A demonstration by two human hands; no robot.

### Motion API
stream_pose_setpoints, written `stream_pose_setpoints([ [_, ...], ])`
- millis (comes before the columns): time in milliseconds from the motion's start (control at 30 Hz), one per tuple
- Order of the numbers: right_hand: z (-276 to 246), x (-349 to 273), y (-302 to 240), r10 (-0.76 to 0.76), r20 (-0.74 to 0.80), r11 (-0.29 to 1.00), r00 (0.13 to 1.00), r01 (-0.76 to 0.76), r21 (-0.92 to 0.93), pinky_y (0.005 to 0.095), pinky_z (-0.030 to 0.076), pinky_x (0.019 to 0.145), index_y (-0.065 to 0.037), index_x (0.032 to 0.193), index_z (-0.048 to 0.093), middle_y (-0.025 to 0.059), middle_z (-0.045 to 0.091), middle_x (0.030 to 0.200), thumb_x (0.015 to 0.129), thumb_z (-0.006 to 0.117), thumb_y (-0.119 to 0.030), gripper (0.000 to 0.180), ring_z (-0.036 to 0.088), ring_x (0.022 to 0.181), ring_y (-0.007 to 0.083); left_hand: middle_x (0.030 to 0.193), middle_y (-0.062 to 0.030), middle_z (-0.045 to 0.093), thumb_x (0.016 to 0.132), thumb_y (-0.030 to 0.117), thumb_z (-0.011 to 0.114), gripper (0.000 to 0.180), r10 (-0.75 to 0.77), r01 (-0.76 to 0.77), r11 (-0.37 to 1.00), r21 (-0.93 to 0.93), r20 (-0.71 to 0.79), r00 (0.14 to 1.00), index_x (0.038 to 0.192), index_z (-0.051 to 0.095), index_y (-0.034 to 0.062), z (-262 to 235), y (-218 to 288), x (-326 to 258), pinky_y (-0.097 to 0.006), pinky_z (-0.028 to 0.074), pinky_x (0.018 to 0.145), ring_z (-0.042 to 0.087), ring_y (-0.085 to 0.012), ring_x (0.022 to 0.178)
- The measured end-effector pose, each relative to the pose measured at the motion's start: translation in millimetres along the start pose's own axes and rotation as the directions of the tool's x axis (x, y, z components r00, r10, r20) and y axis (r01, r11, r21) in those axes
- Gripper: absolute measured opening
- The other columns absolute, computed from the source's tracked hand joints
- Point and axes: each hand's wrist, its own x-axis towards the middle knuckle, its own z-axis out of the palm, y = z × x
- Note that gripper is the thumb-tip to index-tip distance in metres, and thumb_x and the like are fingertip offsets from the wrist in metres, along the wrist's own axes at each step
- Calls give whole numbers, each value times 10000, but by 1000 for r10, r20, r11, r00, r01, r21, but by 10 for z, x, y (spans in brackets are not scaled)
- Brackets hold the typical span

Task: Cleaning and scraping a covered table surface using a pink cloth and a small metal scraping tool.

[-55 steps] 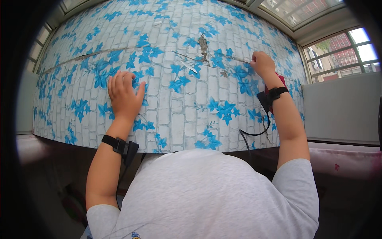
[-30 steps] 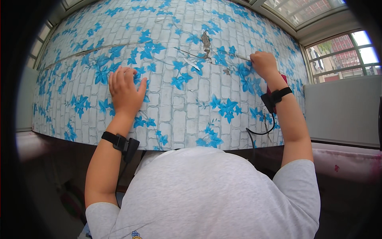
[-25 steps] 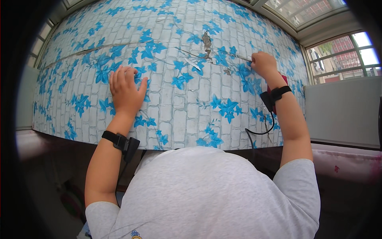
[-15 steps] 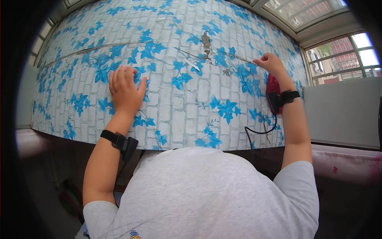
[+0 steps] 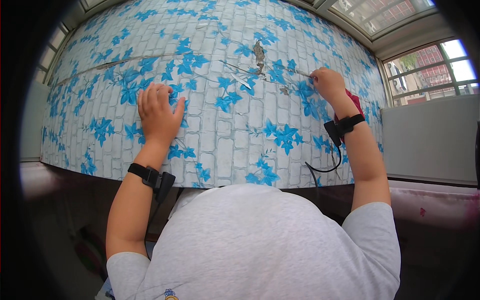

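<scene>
My left hand (image 5: 159, 112) lies on a tabletop covering (image 5: 225, 155) printed with pale bricks and blue leaves. Its fingers are spread and it holds nothing. Over on the right, my right hand (image 5: 327, 84) is closed in a pinch at the right end of a long split (image 5: 295, 71) in the covering. Whatever is between those fingertips is too small to make out. A ragged hole (image 5: 259, 52) and a lifted white sliver (image 5: 241, 81) show along the split, left of my right hand. Partly hidden beneath my right forearm is a red object (image 5: 356, 102).
Black straps with small dark devices (image 5: 160, 184) sit on both my wrists. A black cable (image 5: 327, 171) hangs from the right one over the table's front edge. Barred windows (image 5: 427, 72) stand beyond a pale panel (image 5: 430, 137) on the right.
My right hand has shifted a little to the left along the split, still pinched, and its forearm now covers more of the red object. My left hand has stayed put.
</scene>
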Motion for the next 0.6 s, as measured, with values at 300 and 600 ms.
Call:
stream_pose_setpoints([
  [300,-30,139,-61,-105,13,981,994,105,-164,436,546,761,-116,850,768,85,730,910,819,688,-140,89,710,883,312,1238,-83,594,892,318,749,337,0,0,1000,1,1,1000,1110,588,117,11,-9,6,-533,266,1213,480,-322,1349],
  [600,-113,356,-171,-77,154,935,985,125,-331,419,534,784,-124,883,773,64,750,933,810,740,-153,85,718,936,280,1217,-85,607,891,287,752,335,6,-6,1000,-6,-12,1000,1126,578,122,-6,-7,13,-521,286,1201,503,-333,1327],
])
